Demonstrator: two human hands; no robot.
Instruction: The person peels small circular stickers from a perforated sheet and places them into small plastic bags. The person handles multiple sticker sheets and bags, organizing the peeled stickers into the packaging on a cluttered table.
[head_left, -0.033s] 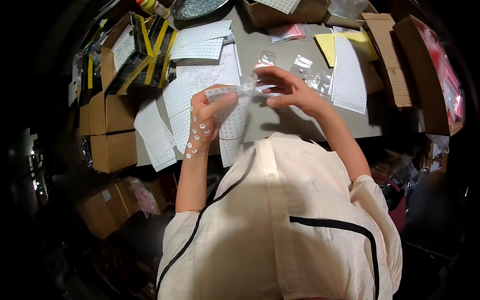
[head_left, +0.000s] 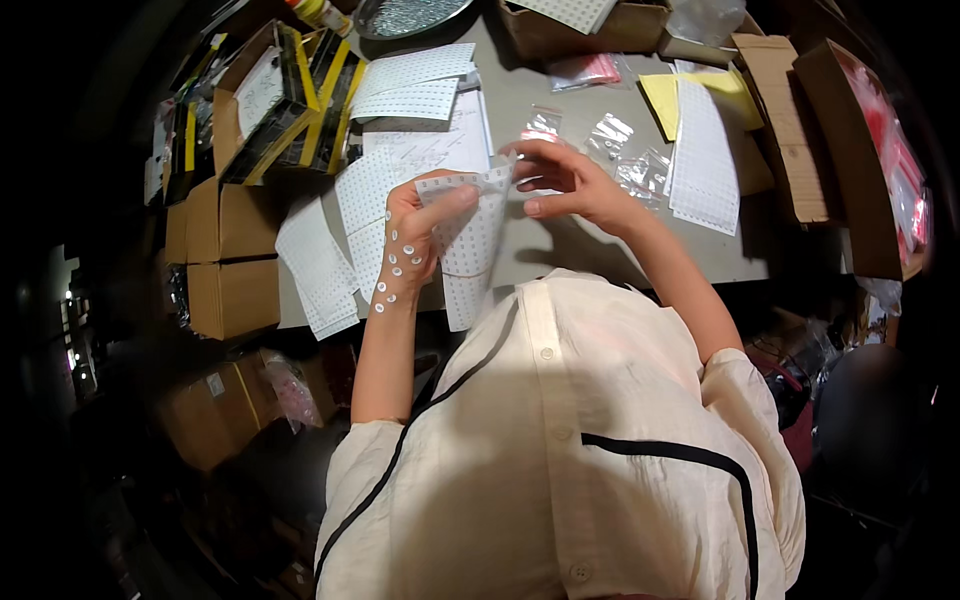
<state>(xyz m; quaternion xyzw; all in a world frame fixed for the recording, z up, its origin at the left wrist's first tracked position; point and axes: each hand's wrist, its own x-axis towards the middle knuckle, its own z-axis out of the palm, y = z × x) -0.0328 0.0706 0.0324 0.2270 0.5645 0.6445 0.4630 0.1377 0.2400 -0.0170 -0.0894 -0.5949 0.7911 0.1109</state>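
My left hand [head_left: 424, 222] grips a white sheet of small printed stickers [head_left: 466, 240], thumb pressed on its upper part. Several small white round stickers [head_left: 397, 259] are stuck along the back of that hand and wrist. A clear plastic bag [head_left: 497, 178] shows at the sheet's top right corner, partly hidden by the sheet. Just right of it is my right hand [head_left: 572, 187], its fingers curved and the thumb apart from them. The fingertips are close to the bag's edge; whether they touch it I cannot tell.
More sticker sheets [head_left: 318, 265] lie to the left and at the right [head_left: 704, 160], beside yellow paper [head_left: 657, 100]. Small clear bags [head_left: 640, 172] lie beyond my right hand. A metal tray [head_left: 412, 37] stands at the back. Cardboard boxes [head_left: 233, 300] flank the table, one holding red-and-clear bags [head_left: 880, 150].
My right hand has shifted slightly left, toward the sheet. The left hand keeps its grip on the sticker sheet. The whole view has moved a little.
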